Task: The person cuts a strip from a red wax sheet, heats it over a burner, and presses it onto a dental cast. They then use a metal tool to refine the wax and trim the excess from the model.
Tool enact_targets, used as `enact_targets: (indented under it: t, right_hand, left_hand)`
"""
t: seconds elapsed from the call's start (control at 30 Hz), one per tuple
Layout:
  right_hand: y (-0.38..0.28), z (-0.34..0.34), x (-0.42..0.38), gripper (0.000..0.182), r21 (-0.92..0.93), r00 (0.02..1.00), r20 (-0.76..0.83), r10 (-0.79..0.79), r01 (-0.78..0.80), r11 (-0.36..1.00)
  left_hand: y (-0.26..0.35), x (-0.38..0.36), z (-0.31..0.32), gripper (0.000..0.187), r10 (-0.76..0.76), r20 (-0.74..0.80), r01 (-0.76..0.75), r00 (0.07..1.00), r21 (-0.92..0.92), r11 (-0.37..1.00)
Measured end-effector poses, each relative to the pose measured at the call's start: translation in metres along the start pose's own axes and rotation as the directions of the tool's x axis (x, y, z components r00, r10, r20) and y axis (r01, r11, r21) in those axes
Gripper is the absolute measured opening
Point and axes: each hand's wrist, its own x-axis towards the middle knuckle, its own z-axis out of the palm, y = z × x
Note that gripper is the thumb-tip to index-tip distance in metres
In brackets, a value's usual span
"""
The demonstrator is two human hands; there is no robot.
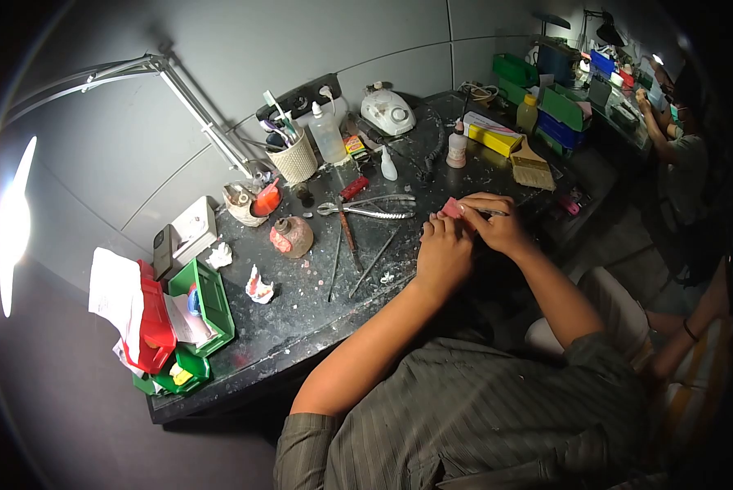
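My left hand [445, 255] is closed around a small pink piece [452, 207] above the right part of the dark bench. Beside it, my right hand [499, 229] pinches a thin tool [490, 212] like a slim rod, its tip hidden near the pink piece. To the left of my hands lie metal pliers [374, 214], a red-handled tool [354, 189] and a brown-handled tool [348, 233]. Two thin dark rods [373, 264] rest nearer the front edge. Farther left are a pink-and-white dental model [258, 287] and a round jar [292, 238] smeared with pink.
A cup of toothbrushes [294, 161], a clear squeeze bottle [327, 135], a white device [388, 111], a yellow box [492, 135] and a wide brush [533, 167] line the back. Green [219, 302] and red bins [155, 314] stand left, under a bright lamp [17, 229]. Another person [683, 163] sits at right.
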Motion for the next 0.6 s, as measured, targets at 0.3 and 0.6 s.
enact_targets:
  t: [0.3,0.6]
  right_hand:
    - [0.0011,0.0021,0.0001,0.013,-0.023,0.999,-0.027,-0.022,0.022,0.999]
    - [-0.0031,-0.0027,0.0027,0.011,-0.038,1.0,0.013,-0.004,0.004,0.999]
  left_hand:
    - [0.0,0.0004,0.0004,0.04,-0.003,0.016,0.003,1.0,0.001,1.0]
    - [-0.0056,0.0037,-0.0067,0.034,0.019,-0.021,-0.02,1.0,-0.046,0.999]
